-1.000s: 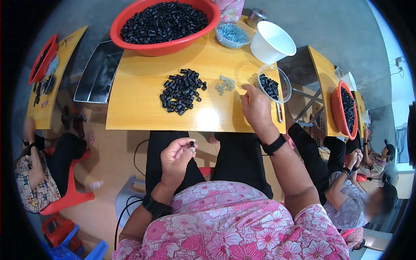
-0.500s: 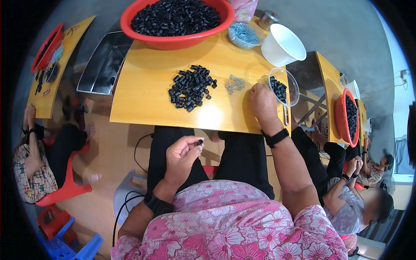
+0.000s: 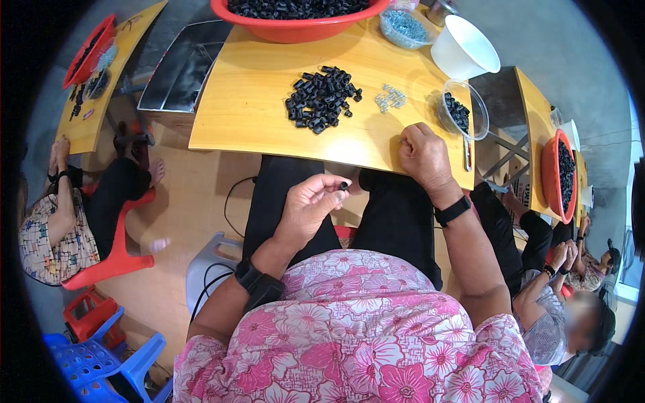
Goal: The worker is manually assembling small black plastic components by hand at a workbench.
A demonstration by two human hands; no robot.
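Note:
My left hand [image 3: 310, 203] is raised over my lap below the table's front edge and pinches a small black cylindrical part [image 3: 343, 185] between thumb and fingertips. My right hand [image 3: 423, 156] rests on the yellow wooden table [image 3: 255, 114] near its front edge, fingers curled; whether it holds anything is hidden. A pile of small black parts [image 3: 321, 98] lies mid-table. A few small silver parts [image 3: 390, 99] lie to its right. A clear plastic bowl [image 3: 462, 111] with black parts stands just beyond my right hand.
A large red basin [image 3: 295, 17] of black parts, a clear tub of silver parts [image 3: 403, 27] and a white bowl [image 3: 463, 48] stand at the table's far side. A metal tray [image 3: 185, 67] lies left. Other seated people work at the left [image 3: 54, 221] and right [image 3: 571, 295].
The view has shifted so the table sits higher in frame. My right hand has drawn back from the clear bowl toward the table's front edge. My left hand keeps the black part pinched.

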